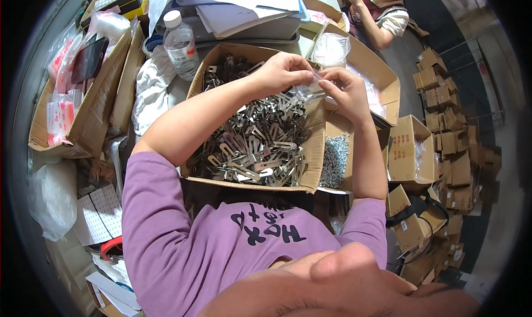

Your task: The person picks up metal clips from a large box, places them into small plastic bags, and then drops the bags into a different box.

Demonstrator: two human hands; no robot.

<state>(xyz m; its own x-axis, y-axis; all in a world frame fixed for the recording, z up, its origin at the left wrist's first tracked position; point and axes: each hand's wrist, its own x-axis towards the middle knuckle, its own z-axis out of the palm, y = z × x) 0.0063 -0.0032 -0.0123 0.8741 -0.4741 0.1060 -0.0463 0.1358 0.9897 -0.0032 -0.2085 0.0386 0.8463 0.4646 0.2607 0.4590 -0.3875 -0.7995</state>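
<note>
Both hands meet above the far right part of an open cardboard box (315,145). My left hand (284,74) pinches the edge of a small clear plastic bag (305,93) with thumb and fingers. Close beside it, my right hand (348,90) has its fingers closed on the bag's other side. The bag hangs just over the box; its contents are hard to make out. Loose slotted metal clips (257,142) fill the box in a heap, with darker metal pieces (238,67) toward the far end.
Right of the clip box, a smaller carton holds many small silvery screws (334,160). A plastic bottle (182,48) stands at the back left, near a stack of papers (244,9). Bagged goods fill a box (83,123) on the left. Another person (379,17) sits at the far right.
</note>
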